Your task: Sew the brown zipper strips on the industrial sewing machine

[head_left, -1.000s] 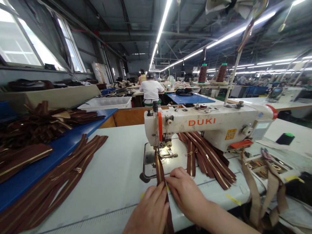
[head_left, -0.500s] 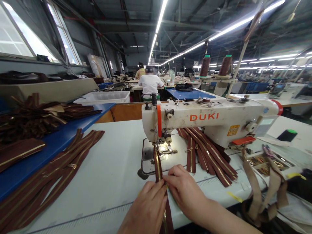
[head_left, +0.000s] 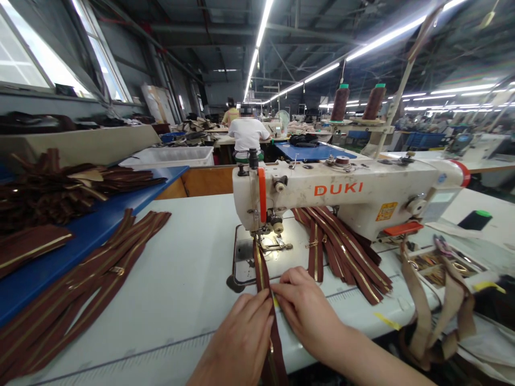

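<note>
A brown zipper strip with gold teeth runs from under the presser foot of the white sewing machine down over the table's front edge. My left hand is closed on the strip from the left, its fingertips on the tape. From the right, my right hand pinches the strip's right edge, close to the left fingertips. Brown zippers lie fanned out to the right of the needle area. More long zippers are spread on the left of the table.
A blue board at the left carries a heap of brown zippers. At the right, a tray of small metal parts stands near hanging beige straps. Two thread cones stand behind the machine. A person sits farther back.
The hands have barely moved and keep their hold on the strip. The camera view has shifted slightly.
</note>
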`<state>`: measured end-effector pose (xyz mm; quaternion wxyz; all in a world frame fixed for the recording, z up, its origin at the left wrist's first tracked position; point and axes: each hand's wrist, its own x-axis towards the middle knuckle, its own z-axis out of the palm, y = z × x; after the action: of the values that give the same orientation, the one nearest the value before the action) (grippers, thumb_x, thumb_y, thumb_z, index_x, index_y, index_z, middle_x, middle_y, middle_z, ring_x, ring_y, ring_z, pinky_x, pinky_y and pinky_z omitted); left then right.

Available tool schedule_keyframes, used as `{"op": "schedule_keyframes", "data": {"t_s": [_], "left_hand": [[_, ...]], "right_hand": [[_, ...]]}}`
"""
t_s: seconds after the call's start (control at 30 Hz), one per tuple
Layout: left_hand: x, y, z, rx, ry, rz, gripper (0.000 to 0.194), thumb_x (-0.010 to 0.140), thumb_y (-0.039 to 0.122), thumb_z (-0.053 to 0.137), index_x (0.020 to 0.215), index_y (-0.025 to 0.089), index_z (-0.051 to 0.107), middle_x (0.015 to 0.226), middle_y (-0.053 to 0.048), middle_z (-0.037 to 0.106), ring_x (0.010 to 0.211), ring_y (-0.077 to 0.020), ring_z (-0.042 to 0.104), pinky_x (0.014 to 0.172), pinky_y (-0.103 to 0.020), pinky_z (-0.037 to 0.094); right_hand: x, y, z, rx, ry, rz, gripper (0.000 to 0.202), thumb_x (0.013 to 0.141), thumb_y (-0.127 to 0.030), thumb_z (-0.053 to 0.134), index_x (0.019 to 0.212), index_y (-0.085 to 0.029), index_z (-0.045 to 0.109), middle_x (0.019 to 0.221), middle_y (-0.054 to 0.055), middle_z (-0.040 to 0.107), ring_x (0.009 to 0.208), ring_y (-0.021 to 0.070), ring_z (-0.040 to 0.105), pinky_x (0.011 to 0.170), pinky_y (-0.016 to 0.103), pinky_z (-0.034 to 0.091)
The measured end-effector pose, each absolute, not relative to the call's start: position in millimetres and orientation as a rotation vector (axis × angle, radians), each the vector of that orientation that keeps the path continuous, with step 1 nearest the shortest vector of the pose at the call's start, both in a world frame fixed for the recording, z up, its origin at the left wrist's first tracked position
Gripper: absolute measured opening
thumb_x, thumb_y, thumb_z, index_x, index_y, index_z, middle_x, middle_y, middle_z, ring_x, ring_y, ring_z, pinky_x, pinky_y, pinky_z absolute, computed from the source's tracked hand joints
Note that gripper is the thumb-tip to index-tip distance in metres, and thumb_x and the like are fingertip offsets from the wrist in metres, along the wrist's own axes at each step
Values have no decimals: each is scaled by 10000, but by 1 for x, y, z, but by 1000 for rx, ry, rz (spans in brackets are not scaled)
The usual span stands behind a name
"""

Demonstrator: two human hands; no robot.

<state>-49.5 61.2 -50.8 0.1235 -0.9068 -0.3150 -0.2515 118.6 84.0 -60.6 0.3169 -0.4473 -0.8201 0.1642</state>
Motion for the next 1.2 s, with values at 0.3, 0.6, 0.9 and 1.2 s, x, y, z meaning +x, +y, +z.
{"op": "schedule_keyframes", "data": {"t_s": [0.3, 0.6, 0.9, 1.2], "left_hand": [[-49, 61, -51, -2736, -976, -727, 329, 928, 95, 324, 1020, 153, 635, 998, -106, 666, 953, -229, 605, 808, -398, 510], [-51, 60, -52, -2751, -964, -757, 336, 931, 100, 324, 1101, 160, 607, 1017, -99, 668, 957, -228, 604, 841, -412, 500], [-51, 61, -54, -2789, -965, -765, 354, 922, 82, 303, 1032, 159, 631, 954, -95, 672, 960, -229, 593, 849, -417, 498], [-65, 70, -42, -2948, -971, -910, 265, 917, 102, 373, 1039, 172, 597, 982, -67, 661, 903, -181, 607, 810, -313, 529]], "right_hand": [[118, 83, -61, -1151, -2193, 449, 190, 897, -95, 466, 846, -186, 625, 863, 34, 549, 850, 174, 449, 749, 300, 400], [118, 82, -60, -1137, -2240, 409, 180, 912, -112, 447, 853, -185, 601, 871, 37, 548, 845, 182, 454, 749, 313, 405], [115, 82, -60, -1187, -2349, 249, 136, 912, -141, 475, 956, -183, 597, 878, 37, 549, 850, 193, 456, 746, 321, 398], [115, 82, -55, -1151, -2530, 12, 61, 875, -154, 552, 933, -169, 559, 881, 31, 535, 841, 196, 442, 707, 326, 379]]}}
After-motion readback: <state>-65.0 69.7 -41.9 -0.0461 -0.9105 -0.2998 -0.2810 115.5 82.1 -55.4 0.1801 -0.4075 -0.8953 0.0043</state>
